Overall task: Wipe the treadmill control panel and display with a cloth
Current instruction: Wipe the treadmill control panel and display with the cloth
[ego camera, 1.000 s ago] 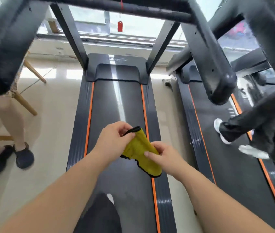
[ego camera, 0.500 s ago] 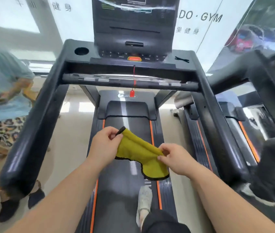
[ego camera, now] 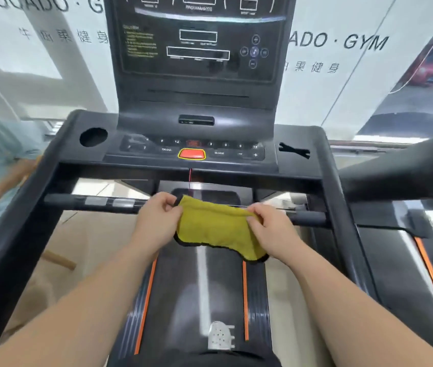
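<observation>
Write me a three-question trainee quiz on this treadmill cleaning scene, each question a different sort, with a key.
1. True or false: the cloth touches the control panel.
2. Which holds the cloth? A. left hand only. B. right hand only. C. both hands.
3. Fill in: the large button at the panel's front middle is ___.

Key: 1 false, the cloth is held up below the panel; 2 C; 3 red.

We are in a gym. GYM lettering (ego camera: 365, 43) marks the wall (ego camera: 329, 96). A second treadmill (ego camera: 406, 260) stands beside our treadmill (ego camera: 199, 287).
</observation>
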The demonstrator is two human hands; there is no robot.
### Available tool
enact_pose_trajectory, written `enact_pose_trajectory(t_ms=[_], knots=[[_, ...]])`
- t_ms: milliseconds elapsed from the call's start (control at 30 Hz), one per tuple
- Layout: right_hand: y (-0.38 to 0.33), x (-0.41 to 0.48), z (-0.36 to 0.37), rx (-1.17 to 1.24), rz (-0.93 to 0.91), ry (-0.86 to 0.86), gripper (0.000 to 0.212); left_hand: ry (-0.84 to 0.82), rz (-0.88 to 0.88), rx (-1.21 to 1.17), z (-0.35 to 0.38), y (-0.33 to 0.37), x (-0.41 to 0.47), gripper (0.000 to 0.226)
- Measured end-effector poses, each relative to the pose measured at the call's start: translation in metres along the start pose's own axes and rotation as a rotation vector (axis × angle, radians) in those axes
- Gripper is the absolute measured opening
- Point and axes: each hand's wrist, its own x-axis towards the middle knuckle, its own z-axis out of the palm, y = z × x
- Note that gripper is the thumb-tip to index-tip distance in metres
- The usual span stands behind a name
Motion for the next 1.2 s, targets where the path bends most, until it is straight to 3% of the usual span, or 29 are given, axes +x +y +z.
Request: enact_pose_trajectory(t_ms=[200,433,567,733,867,1033,1200], knots=[[0.010,0.077,-0.042,-0.061,-0.013,0.018,0.012,-0.002,0.000,-0.035,0.027,0.030,0.071,0.005],[0.005,0.167,-0.087,-0.153,0.041,0.136,0.017,-0.048,0.096,0.138,0.050,0.061,0.163,0.010],[0.005,0.207,-0.089,-0.303,0.133,0.102,0.019,-0.077,0.212,0.322,0.059,0.076,0.204,0.011],[0.007,0.220,-0.052,-0.654,0.206,0.403,0.018,-0.136,0.492,0.644,0.058,0.074,0.241,0.020],[-0.008,0.191,-0.003,-0.554,0.232,0.435,0.047,-0.131,0.716,0.721,0.056,0.062,0.262,0.027],[-0.018,0.186,0.020,-0.435,0.507,0.291,0.098,-0.136,0.830,0.701,0.052,0.055,0.271,0.037],[-0.010,0.225,0.012,-0.459,0.647,0.243,0.115,-0.094,0.855,0.703,0.049,0.055,0.273,0.047]])
